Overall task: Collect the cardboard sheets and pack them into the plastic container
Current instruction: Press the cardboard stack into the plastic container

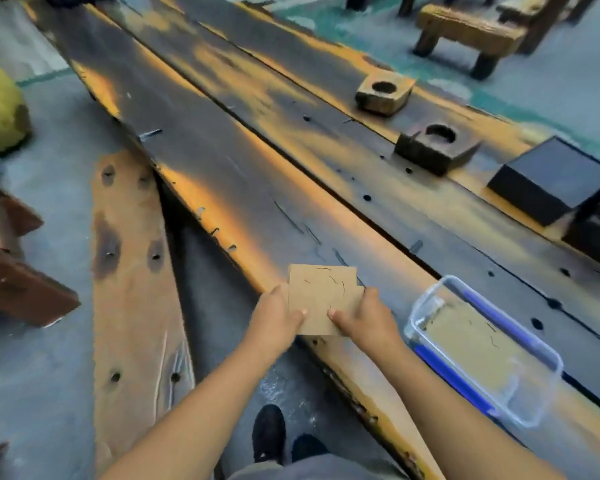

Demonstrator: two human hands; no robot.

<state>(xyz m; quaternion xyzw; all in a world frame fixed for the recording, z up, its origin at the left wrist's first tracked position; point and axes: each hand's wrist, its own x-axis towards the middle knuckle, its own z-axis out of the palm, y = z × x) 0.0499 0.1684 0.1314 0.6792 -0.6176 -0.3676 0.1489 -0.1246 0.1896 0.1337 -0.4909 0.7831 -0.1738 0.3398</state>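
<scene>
Now your left hand (280, 315) and right hand (362, 315) pinch the brown cardboard sheets (321, 299) together, squaring them for the clear plastic container (548, 362)

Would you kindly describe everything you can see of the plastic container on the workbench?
The plastic container is a clear rectangular tub with rounded corners and blue strips along its long sides. It has no lid on and sits flat on the dark wooden workbench, angled to the plank edge, just right of the right hand, which does not touch it. Brown cardboard sheets already lie flat inside it.
</scene>
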